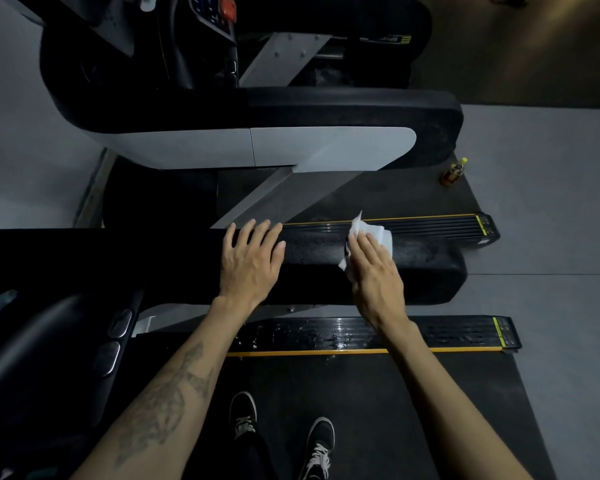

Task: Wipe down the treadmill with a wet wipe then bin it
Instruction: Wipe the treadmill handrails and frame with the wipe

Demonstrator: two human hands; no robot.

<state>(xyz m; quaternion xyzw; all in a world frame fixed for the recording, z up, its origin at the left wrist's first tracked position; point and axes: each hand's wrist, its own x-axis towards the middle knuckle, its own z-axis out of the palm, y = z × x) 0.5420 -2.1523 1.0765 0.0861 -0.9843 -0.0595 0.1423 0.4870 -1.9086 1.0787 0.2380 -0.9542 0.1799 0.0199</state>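
I stand on the treadmill's dark belt (pixel 413 403), facing its black padded side handrail (pixel 426 268). My right hand (pixel 374 275) presses a crumpled white wet wipe (pixel 378 233) flat onto the top of that handrail, fingers spread over it. My left hand (pixel 252 259) lies flat and empty on the same handrail, a hand's width to the left of the wipe. The ribbed black side rail (pixel 326 332) with a yellow stripe below the handrail glistens with wet drops.
A second treadmill with a grey and black handrail (pixel 326 143) stands beyond. A small bottle with a yellow cap (pixel 452 173) sits on the floor at its belt's end. Console grips (pixel 113 341) lie at left. My black shoes (pixel 281 431) rest on the belt. Grey floor (pixel 551 202) at right.
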